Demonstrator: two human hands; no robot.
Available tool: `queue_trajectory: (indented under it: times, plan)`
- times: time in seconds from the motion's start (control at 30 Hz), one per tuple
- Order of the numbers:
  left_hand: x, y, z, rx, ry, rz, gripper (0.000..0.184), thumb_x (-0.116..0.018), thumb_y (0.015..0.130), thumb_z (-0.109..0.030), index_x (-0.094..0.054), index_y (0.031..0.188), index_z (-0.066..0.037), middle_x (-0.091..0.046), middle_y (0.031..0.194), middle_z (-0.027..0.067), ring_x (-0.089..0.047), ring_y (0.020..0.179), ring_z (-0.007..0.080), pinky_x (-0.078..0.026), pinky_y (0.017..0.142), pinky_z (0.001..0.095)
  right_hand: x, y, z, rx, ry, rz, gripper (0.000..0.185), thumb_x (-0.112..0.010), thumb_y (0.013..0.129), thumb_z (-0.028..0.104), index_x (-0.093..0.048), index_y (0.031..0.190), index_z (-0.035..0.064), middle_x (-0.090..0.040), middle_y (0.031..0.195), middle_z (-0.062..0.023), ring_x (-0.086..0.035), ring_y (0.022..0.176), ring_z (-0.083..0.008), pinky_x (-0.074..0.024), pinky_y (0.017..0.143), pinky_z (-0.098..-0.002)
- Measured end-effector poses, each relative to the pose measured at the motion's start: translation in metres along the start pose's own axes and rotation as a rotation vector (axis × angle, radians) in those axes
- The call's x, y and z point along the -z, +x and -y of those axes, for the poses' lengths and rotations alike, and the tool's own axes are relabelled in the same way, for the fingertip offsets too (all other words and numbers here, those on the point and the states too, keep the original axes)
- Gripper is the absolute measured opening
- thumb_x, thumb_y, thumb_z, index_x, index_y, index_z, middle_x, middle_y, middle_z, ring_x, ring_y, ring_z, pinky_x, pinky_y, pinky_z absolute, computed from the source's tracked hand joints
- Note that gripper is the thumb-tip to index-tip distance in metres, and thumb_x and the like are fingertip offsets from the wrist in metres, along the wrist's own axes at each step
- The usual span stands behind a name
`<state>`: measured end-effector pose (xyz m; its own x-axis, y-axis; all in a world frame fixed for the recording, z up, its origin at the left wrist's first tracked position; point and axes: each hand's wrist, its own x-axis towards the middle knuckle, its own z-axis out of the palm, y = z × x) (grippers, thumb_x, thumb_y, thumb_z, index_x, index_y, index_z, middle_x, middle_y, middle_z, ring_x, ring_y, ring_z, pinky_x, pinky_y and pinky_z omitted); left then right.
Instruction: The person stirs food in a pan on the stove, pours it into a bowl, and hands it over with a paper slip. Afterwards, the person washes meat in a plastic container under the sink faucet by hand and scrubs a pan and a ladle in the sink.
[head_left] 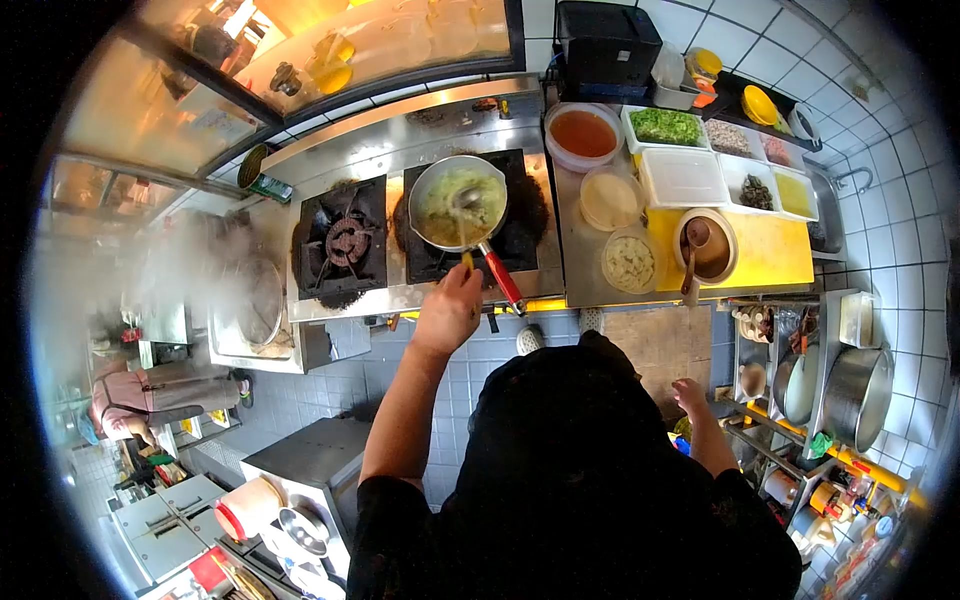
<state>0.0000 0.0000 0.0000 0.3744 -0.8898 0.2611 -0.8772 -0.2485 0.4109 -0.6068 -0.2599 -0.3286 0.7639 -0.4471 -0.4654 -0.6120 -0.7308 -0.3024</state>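
My left hand [449, 308] is closed around the yellow end of a ladle [466, 200], whose bowl dips into a pan. That pan [425, 228] holds a greenish broth with pieces in it and stands on the right burner of the stove. Its red handle [502, 276] points toward me, just right of my left hand, and no hand is on it. My right hand [689, 394] hangs low at my right side, away from the counter, with its fingers partly spread and nothing seen in them.
An unused burner [347, 240] lies left of the pan. Right of the stove, a yellow board [780, 240] bears a brown pot [708, 262] near food tubs. Steam rises from a large pot [262, 300] at the left. Another person [130, 400] stands farther left. Shelves [817, 385] hold pans at the right.
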Motion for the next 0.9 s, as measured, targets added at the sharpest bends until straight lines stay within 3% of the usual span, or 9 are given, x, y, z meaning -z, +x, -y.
queue_trajectory:
  times: [0.1, 0.17, 0.3, 0.37, 0.47, 0.6, 0.73, 0.87, 0.9]
  plan:
    - [0.028, -0.002, -0.013, 0.037, 0.056, 0.102, 0.017, -0.065, 0.077, -0.003, -0.058, 0.092, -0.004, -0.056, 0.089, 0.0164, -0.063, 0.078, 0.0363, -0.054, 0.069, 0.0441, -0.043, -0.003, 0.001, -0.311, 0.436, 0.014, 0.022, -0.064, 0.092, 0.018, -0.066, 0.112, 0.0087, -0.068, 0.106, -0.0067, -0.067, 0.085, -0.018, -0.0561, 0.07, -0.0329]
    - [0.035, 0.005, -0.029, -0.036, -0.011, 0.112, 0.015, -0.064, 0.078, -0.003, -0.057, 0.091, -0.003, -0.055, 0.088, 0.0165, -0.062, 0.077, 0.0359, -0.054, 0.068, 0.0445, -0.046, -0.004, -0.014, -0.418, 0.461, 0.02, 0.02, -0.063, 0.093, 0.018, -0.066, 0.111, 0.0085, -0.067, 0.104, -0.0062, -0.066, 0.081, -0.0172, -0.0553, 0.067, -0.0306]
    - [0.015, 0.021, 0.003, -0.077, -0.015, -0.063, 0.018, -0.065, 0.077, -0.004, -0.058, 0.093, -0.003, -0.056, 0.087, 0.0169, -0.063, 0.079, 0.035, -0.053, 0.067, 0.0439, -0.05, -0.01, -0.018, -0.307, 0.312, 0.068, 0.021, -0.061, 0.093, 0.015, -0.066, 0.113, 0.0095, -0.066, 0.109, -0.005, -0.066, 0.08, -0.0174, -0.055, 0.066, -0.0301]
    - [0.02, 0.018, -0.002, 0.008, 0.039, 0.05, 0.015, -0.065, 0.077, -0.004, -0.059, 0.09, -0.002, -0.057, 0.087, 0.0166, -0.063, 0.078, 0.0357, -0.053, 0.067, 0.0433, -0.031, -0.014, -0.017, -0.068, -0.097, 0.155, 0.023, -0.059, 0.093, 0.012, -0.065, 0.115, 0.0103, -0.065, 0.112, -0.0042, -0.067, 0.081, -0.0177, -0.0548, 0.064, -0.0304]
    - [0.032, 0.013, -0.022, -0.001, 0.1, 0.183, 0.011, -0.064, 0.077, -0.005, -0.059, 0.086, -0.002, -0.058, 0.086, 0.0166, -0.062, 0.077, 0.0369, -0.053, 0.067, 0.0443, -0.026, -0.014, -0.014, -0.478, 0.502, 0.225, 0.026, -0.057, 0.092, 0.01, -0.065, 0.117, 0.0131, -0.063, 0.114, -0.0034, -0.067, 0.085, -0.0189, -0.0549, 0.064, -0.0326]
    - [0.026, 0.033, -0.001, -0.115, -0.056, -0.06, 0.013, -0.066, 0.075, -0.008, -0.057, 0.083, -0.003, -0.056, 0.082, 0.0168, -0.063, 0.074, 0.0359, -0.053, 0.065, 0.0454, -0.064, -0.025, -0.044, -0.169, 0.36, 0.061, 0.029, -0.057, 0.093, 0.01, -0.064, 0.121, 0.0148, -0.062, 0.113, -0.0042, -0.067, 0.089, -0.0196, -0.0548, 0.064, -0.0341]
    - [0.034, 0.022, -0.012, 0.02, 0.075, 0.189, 0.015, -0.068, 0.075, -0.007, -0.06, 0.087, -0.003, -0.059, 0.085, 0.0184, -0.063, 0.075, 0.0354, -0.053, 0.064, 0.0449, -0.073, -0.017, -0.057, -0.261, 0.493, 0.022, 0.034, -0.063, 0.09, 0.018, -0.062, 0.124, 0.0154, -0.062, 0.116, -0.0038, -0.067, 0.092, -0.0205, -0.0551, 0.067, -0.0364]
    - [0.041, 0.035, -0.014, -0.114, -0.098, -0.009, 0.011, -0.067, 0.076, -0.006, -0.059, 0.083, -0.002, -0.059, 0.086, 0.0174, -0.063, 0.074, 0.0364, -0.053, 0.064, 0.0449, -0.044, -0.021, -0.043, 0.2, -0.259, -0.132, 0.036, -0.069, 0.088, 0.026, -0.062, 0.121, 0.0144, -0.063, 0.115, -0.003, -0.066, 0.09, -0.022, -0.0536, 0.064, -0.0367]
    - [0.032, 0.036, 0.004, -0.09, -0.037, -0.004, 0.01, -0.065, 0.077, -0.005, -0.059, 0.083, -0.002, -0.059, 0.084, 0.0169, -0.063, 0.076, 0.0373, -0.053, 0.065, 0.045, -0.047, -0.021, -0.046, 0.232, -0.287, -0.13, 0.034, -0.068, 0.089, 0.026, -0.062, 0.12, 0.0135, -0.064, 0.113, -0.0029, -0.066, 0.088, -0.0217, -0.0527, 0.062, -0.0359]
